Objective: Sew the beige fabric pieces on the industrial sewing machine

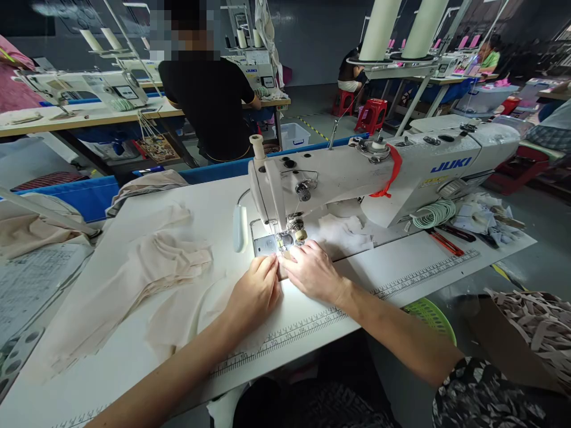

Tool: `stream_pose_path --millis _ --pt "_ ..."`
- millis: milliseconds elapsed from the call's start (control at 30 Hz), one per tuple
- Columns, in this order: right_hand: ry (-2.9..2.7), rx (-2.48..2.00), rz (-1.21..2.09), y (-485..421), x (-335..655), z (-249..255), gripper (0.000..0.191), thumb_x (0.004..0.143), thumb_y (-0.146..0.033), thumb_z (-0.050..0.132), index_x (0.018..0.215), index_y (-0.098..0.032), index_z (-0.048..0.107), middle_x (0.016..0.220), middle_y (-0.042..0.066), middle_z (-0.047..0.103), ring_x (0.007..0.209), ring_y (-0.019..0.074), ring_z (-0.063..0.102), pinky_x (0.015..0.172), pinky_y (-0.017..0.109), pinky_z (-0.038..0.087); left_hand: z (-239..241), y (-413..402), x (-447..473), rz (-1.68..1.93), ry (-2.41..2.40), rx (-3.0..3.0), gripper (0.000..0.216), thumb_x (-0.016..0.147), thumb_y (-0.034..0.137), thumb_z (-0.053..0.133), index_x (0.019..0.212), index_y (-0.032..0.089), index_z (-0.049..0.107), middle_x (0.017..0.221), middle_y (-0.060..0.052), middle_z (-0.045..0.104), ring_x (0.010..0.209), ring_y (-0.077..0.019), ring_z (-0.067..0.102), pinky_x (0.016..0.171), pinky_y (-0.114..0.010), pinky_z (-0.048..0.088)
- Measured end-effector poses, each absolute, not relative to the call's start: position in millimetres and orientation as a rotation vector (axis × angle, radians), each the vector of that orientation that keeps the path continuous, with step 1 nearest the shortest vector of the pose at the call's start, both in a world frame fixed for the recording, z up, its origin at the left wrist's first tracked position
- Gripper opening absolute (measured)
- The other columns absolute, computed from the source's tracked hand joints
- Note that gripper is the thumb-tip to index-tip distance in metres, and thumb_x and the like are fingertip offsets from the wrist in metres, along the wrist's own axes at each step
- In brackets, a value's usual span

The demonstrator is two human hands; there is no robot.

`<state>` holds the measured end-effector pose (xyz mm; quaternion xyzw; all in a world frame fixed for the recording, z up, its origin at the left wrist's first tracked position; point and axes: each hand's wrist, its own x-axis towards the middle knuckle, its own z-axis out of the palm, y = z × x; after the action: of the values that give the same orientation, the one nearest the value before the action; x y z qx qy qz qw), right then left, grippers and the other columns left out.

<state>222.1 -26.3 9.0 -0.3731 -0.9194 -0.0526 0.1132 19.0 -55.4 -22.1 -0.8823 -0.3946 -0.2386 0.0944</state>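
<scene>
A white sewing machine (330,175) stands on the table, its needle area lit brightly. My left hand (255,286) is closed on thin beige fabric (209,306) just in front of the presser foot (282,241). Beside it, my right hand (314,272) has its fingers pinched together at the same spot, close to the needle. The cloth between the fingertips is mostly hidden by them. Left of my hands lies a stack of beige fabric pieces (151,267). Pale cut pieces (343,232) rest under the machine's arm.
Orange-handled snips (446,242), a coil of pale green cord (433,214) and scraps (484,214) lie at the table's right. A printed ruler (312,324) runs along the front edge. A green basket (430,315) sits below. A person in black (207,107) works ahead.
</scene>
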Motion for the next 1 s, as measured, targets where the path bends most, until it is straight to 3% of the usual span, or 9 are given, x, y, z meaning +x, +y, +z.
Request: stream_pose_path --millis 100,300,733,1000 --pt "-2.628 -1.16 -0.134 -22.0 225.4 6.2 0.034 0.106 -0.015 0.047 0.124 -0.016 0.075 0.093 0.007 0.069 0.081 0.0217 0.056 0.085 0.04 0.04 -21.1 -47.1 15.6 -0.689 -1.172 -2.642 0.041 0.102 0.016 0.041 0.128 0.006 0.071 0.121 -0.022 0.075 0.11 -0.0344 0.069 0.093 -0.051 0.067" --pt "-2.519 -1.226 -0.18 -12.2 234.2 0.4 0.029 0.102 -0.011 0.05 0.105 -0.02 0.077 0.087 0.005 0.069 0.079 0.0223 0.057 0.084 0.039 0.039 -23.4 -28.9 15.2 -0.665 -1.159 -2.618 0.041 0.103 0.017 0.04 0.127 0.007 0.072 0.121 -0.021 0.075 0.106 -0.0318 0.07 0.09 -0.046 0.067" --pt "-2.546 -1.202 -0.203 -13.6 237.2 -2.6 0.028 0.101 -0.011 0.05 0.105 -0.018 0.077 0.09 0.007 0.073 0.079 0.0221 0.059 0.084 0.038 0.038 -26.1 -21.5 15.2 -0.693 -1.158 -2.659 0.042 0.105 0.02 0.04 0.128 0.007 0.072 0.122 -0.023 0.075 0.107 -0.034 0.069 0.095 -0.052 0.065" --pt "-2.376 -1.387 -0.029 14.7 237.5 9.8 0.027 0.109 -0.021 0.051 0.094 -0.017 0.072 0.088 0.008 0.078 0.079 0.0187 0.065 0.081 0.033 0.035 -22.0 -21.6 14.4 -0.656 -1.111 -2.671 0.042 0.106 0.02 0.04 0.128 0.007 0.072 0.123 -0.023 0.075 0.109 -0.0344 0.069 0.096 -0.052 0.064"
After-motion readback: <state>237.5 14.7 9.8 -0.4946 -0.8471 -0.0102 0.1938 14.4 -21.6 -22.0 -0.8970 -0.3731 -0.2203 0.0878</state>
